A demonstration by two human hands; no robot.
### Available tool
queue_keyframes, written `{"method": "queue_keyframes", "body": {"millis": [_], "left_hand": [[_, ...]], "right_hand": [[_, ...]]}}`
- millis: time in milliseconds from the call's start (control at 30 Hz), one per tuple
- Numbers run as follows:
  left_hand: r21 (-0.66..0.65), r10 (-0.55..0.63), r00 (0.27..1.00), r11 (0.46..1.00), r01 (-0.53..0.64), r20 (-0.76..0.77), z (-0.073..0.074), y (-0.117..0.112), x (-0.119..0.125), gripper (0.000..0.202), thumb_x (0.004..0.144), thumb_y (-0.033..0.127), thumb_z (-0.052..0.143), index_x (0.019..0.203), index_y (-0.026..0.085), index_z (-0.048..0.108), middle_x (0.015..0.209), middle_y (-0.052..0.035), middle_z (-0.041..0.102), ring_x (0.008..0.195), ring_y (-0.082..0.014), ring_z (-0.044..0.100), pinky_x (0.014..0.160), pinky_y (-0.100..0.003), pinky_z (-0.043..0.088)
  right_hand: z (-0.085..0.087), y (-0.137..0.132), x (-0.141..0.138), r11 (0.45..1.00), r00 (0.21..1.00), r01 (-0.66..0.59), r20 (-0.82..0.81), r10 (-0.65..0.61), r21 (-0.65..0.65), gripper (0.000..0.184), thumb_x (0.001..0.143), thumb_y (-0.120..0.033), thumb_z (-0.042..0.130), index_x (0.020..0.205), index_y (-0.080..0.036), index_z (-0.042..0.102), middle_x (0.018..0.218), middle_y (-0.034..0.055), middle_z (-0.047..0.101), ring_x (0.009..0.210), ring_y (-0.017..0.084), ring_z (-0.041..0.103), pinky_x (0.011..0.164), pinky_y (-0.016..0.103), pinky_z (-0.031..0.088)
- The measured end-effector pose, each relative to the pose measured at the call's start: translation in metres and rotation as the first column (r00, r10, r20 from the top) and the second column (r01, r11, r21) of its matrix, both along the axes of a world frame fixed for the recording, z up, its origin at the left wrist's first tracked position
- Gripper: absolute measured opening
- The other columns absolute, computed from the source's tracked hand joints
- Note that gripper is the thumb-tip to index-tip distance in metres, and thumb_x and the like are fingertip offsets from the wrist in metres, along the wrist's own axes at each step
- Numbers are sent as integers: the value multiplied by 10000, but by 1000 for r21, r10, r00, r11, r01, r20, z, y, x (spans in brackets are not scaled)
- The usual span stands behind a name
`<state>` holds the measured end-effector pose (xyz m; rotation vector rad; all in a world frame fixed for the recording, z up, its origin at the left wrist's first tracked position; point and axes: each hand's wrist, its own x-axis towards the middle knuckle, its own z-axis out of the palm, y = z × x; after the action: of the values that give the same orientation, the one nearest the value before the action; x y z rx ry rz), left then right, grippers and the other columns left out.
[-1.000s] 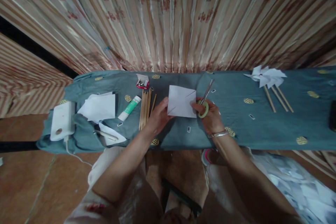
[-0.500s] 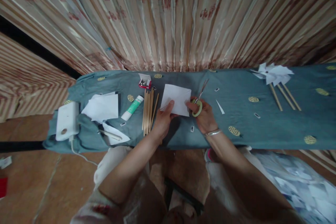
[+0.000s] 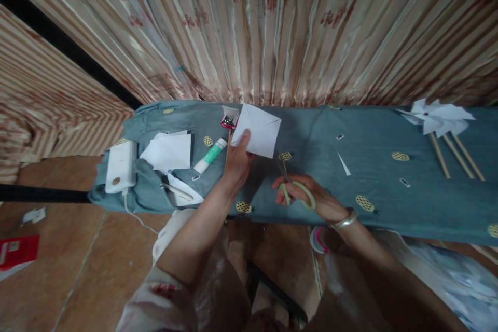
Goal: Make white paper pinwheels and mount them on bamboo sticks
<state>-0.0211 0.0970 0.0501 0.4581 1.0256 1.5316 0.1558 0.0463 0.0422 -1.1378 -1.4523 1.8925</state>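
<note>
My left hand is closed on a square sheet of white paper, thumb on top, held up over the cloth. A line that may be a cut or crease runs in from the paper's right corner. In my right hand are scissors with light green handles. Their blades point up toward the paper's lower corner, apart from it. Behind the paper and my left hand, most of the wooden sticks are hidden. A thin white paper sliver lies to the right of the scissors.
On the blue-green cloth stand a glue stick, a small red box of metal bits, stacked white paper and a white corded device. A pen rests on folded paper. Paper pinwheels lie at right.
The scissors in my right hand have come away from the paper and dropped lower. My left hand has lifted and turned the paper. The whole view has shifted, with the table further right.
</note>
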Motion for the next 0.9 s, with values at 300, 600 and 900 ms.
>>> {"method": "queue_keyframes", "body": {"millis": [300, 600, 900], "left_hand": [[-6, -72, 997, 997, 72, -4, -3, -4, 8, 74, 892, 256, 627, 923, 266, 694, 994, 11, 755, 1014, -183, 701, 835, -280, 549], [-46, -62, 998, 997, 60, -23, 1, -5, 13, 158, 906, 265, 598, 1027, 283, 699, 947, 10, 754, 1072, -195, 677, 843, -286, 547], [8, -56, 998, 998, 55, 38, -4, -6, 12, 143, 896, 222, 579, 941, 253, 711, 929, -15, 747, 1089, -200, 672, 882, -304, 546]], "right_hand": [[4, -2, -3, 1000, 1000, -9, 5, 9, -21, 578, 680, -732, 705, 821, -172, 686, 650, 24, 684, 585, 133, 610, 587, 258, 486], [2, 0, -5, 1000, 1000, 22, -3, -22, -13, 567, 666, -733, 713, 774, -177, 687, 617, 16, 681, 553, 127, 603, 546, 243, 471], [1, -1, -7, 999, 999, 34, -13, -35, -18, 555, 657, -724, 727, 746, -179, 676, 599, 13, 668, 538, 114, 571, 532, 236, 448]]}}
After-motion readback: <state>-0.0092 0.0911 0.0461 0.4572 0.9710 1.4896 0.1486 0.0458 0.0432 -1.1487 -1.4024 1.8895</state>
